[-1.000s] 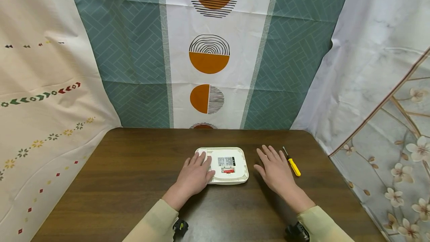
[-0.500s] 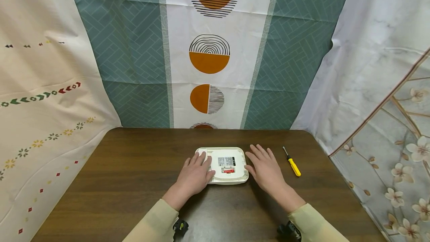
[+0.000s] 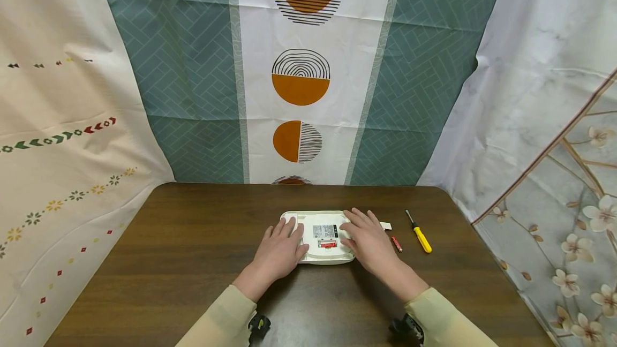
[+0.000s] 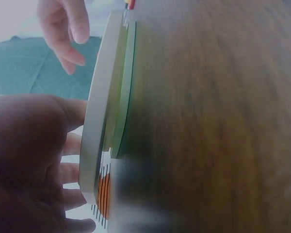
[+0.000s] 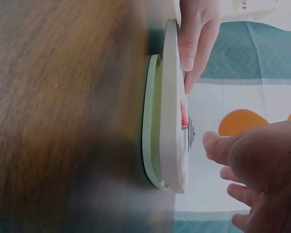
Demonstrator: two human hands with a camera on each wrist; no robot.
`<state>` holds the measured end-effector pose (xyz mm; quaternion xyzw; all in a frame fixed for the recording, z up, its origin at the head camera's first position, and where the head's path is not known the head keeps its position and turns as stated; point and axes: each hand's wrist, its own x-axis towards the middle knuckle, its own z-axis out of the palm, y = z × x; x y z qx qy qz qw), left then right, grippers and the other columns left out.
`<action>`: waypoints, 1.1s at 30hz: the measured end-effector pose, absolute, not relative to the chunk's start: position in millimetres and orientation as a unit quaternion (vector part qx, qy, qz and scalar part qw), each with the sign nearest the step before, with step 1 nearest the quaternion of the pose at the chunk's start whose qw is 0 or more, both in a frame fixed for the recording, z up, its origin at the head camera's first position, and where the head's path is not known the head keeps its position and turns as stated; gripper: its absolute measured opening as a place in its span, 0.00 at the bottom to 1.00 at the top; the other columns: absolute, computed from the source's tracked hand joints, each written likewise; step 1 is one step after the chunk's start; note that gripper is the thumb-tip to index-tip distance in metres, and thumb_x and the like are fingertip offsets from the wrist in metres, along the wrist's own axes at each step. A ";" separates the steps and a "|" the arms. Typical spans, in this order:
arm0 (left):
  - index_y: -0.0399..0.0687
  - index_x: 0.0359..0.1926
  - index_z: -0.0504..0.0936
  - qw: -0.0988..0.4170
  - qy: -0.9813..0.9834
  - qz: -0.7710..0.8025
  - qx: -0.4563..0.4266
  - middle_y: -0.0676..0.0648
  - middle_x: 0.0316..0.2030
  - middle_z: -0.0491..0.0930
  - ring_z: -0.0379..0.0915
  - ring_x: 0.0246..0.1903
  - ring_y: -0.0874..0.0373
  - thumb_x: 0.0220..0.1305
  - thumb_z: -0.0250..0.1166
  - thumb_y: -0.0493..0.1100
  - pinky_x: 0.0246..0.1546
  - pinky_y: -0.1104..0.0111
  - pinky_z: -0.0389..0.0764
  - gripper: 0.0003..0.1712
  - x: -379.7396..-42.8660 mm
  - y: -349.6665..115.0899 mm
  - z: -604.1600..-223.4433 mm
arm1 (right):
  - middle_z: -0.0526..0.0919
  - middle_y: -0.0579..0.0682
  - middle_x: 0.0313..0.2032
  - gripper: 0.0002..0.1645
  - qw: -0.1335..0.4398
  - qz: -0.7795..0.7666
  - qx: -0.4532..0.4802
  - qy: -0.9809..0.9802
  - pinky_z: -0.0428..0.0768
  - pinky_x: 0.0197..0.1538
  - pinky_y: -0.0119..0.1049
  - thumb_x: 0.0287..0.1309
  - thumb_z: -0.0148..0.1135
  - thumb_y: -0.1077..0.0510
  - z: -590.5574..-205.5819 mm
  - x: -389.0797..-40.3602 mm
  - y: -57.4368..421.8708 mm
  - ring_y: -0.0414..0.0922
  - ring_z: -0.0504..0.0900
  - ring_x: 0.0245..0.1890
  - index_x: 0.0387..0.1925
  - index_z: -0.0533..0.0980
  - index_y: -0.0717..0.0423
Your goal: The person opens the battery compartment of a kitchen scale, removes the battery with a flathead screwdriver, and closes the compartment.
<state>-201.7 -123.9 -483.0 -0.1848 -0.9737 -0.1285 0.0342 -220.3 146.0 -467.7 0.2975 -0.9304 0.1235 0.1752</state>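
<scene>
A flat white device [image 3: 315, 234] with rounded corners lies on the table, looking like an upturned kitchen scale. Its upper side shows a printed label and a red battery [image 3: 327, 244] in a small recess. Beneath its white body a pale green layer [image 4: 126, 92] shows. My left hand [image 3: 276, 250] rests on the device's left end with extended fingers. Over the right end hovers my right hand [image 3: 371, 242], fingers loosely spread and holding nothing; the right wrist view shows a gap between it and the device. A loose red battery [image 3: 396, 243] and a small white cover [image 3: 386, 225] lie just right of that hand.
Farther right on the brown wooden table [image 3: 193, 261] lies a screwdriver [image 3: 421, 237] with a yellow handle, its tip pointing away. Patterned cloths hang behind the table [image 3: 308, 95] and at both sides.
My right hand has moved left, from beside the screwdriver to over the device's right end. The loose battery and white cover have come into sight behind it. My left hand stays put.
</scene>
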 end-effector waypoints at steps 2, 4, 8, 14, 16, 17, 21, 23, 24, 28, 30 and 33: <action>0.41 0.80 0.74 0.035 -0.974 -0.127 -0.186 0.34 0.81 0.65 0.57 0.81 0.32 0.86 0.60 0.57 0.76 0.34 0.62 0.34 -202.0 -124.0 -483.4 | 0.82 0.63 0.70 0.17 0.169 0.126 0.301 -0.930 0.62 0.79 0.69 0.61 0.84 0.60 -467.4 -220.8 143.7 0.64 0.74 0.75 0.49 0.88 0.56; 0.42 0.80 0.74 0.035 -0.974 -0.125 -0.186 0.34 0.81 0.65 0.57 0.81 0.32 0.86 0.60 0.57 0.76 0.34 0.63 0.34 -202.1 -124.0 -483.6 | 0.83 0.62 0.69 0.15 0.164 0.127 0.304 -0.930 0.62 0.79 0.69 0.61 0.84 0.60 -467.0 -221.3 141.6 0.64 0.74 0.75 0.47 0.88 0.56; 0.42 0.80 0.74 0.034 -0.975 -0.119 -0.182 0.35 0.81 0.65 0.57 0.81 0.33 0.85 0.60 0.58 0.76 0.35 0.63 0.35 -202.5 -123.7 -483.5 | 0.84 0.62 0.68 0.13 0.153 0.126 0.310 -0.930 0.62 0.79 0.68 0.61 0.84 0.61 -465.0 -222.2 137.3 0.63 0.75 0.75 0.46 0.89 0.55; 0.42 0.80 0.74 0.034 -0.976 -0.116 -0.180 0.35 0.81 0.65 0.58 0.82 0.34 0.85 0.60 0.58 0.76 0.36 0.64 0.35 -203.8 -123.8 -484.7 | 0.85 0.60 0.66 0.11 0.140 0.122 0.315 -0.931 0.62 0.80 0.67 0.59 0.84 0.63 -463.7 -222.8 132.6 0.62 0.75 0.75 0.43 0.90 0.53; 0.42 0.80 0.74 0.034 -0.976 -0.115 -0.180 0.35 0.81 0.65 0.58 0.81 0.34 0.85 0.60 0.58 0.76 0.36 0.64 0.35 -203.6 -123.7 -484.5 | 0.85 0.60 0.66 0.11 0.140 0.120 0.316 -0.931 0.61 0.80 0.66 0.59 0.84 0.63 -464.5 -223.5 132.0 0.62 0.76 0.75 0.42 0.90 0.52; 0.42 0.80 0.74 0.034 -0.976 -0.115 -0.179 0.35 0.81 0.65 0.58 0.81 0.34 0.85 0.60 0.58 0.76 0.36 0.64 0.35 -203.6 -123.7 -484.7 | 0.85 0.60 0.66 0.11 0.140 0.119 0.317 -0.931 0.61 0.80 0.66 0.59 0.84 0.63 -464.7 -223.9 131.7 0.62 0.76 0.75 0.42 0.90 0.52; 0.42 0.80 0.74 0.034 -0.977 -0.115 -0.179 0.35 0.81 0.65 0.58 0.81 0.34 0.85 0.61 0.58 0.77 0.36 0.64 0.35 -203.3 -123.5 -484.3 | 0.86 0.58 0.66 0.11 0.130 0.114 0.316 -0.933 0.60 0.81 0.65 0.58 0.85 0.62 -465.5 -225.3 131.0 0.61 0.75 0.76 0.41 0.90 0.51; 0.42 0.80 0.74 0.034 -0.976 -0.116 -0.179 0.35 0.81 0.65 0.58 0.81 0.33 0.85 0.61 0.58 0.77 0.36 0.64 0.35 -203.3 -123.6 -484.4 | 0.86 0.58 0.66 0.11 0.123 0.111 0.315 -0.934 0.59 0.81 0.65 0.58 0.85 0.62 -465.3 -225.9 130.2 0.60 0.75 0.76 0.41 0.90 0.51; 0.41 0.80 0.74 0.034 -0.976 -0.117 -0.180 0.35 0.81 0.65 0.58 0.81 0.33 0.85 0.61 0.58 0.76 0.35 0.64 0.35 -203.3 -123.7 -484.3 | 0.86 0.58 0.65 0.11 0.120 0.108 0.315 -0.935 0.59 0.81 0.65 0.58 0.85 0.62 -465.5 -226.1 129.7 0.60 0.75 0.76 0.41 0.91 0.51; 0.41 0.80 0.74 0.032 -0.975 -0.120 -0.182 0.34 0.81 0.65 0.57 0.81 0.33 0.85 0.60 0.58 0.76 0.34 0.63 0.35 -202.6 -124.1 -484.0 | 0.87 0.58 0.63 0.10 0.119 0.099 0.322 -0.934 0.60 0.80 0.66 0.57 0.86 0.62 -466.4 -226.9 127.9 0.61 0.76 0.75 0.39 0.91 0.51; 0.41 0.80 0.74 0.031 -0.975 -0.121 -0.183 0.34 0.82 0.65 0.57 0.81 0.32 0.85 0.60 0.58 0.76 0.34 0.63 0.35 -202.2 -124.2 -483.6 | 0.88 0.57 0.62 0.10 0.116 0.098 0.325 -0.934 0.61 0.80 0.67 0.57 0.86 0.63 -466.9 -227.3 127.0 0.62 0.76 0.74 0.39 0.91 0.51; 0.42 0.80 0.74 0.029 -0.975 -0.121 -0.183 0.35 0.82 0.64 0.57 0.82 0.33 0.85 0.60 0.58 0.77 0.35 0.63 0.35 -201.7 -123.9 -483.0 | 0.88 0.57 0.61 0.10 0.108 0.096 0.327 -0.934 0.61 0.80 0.67 0.56 0.86 0.63 -467.3 -227.7 125.9 0.62 0.76 0.75 0.39 0.91 0.51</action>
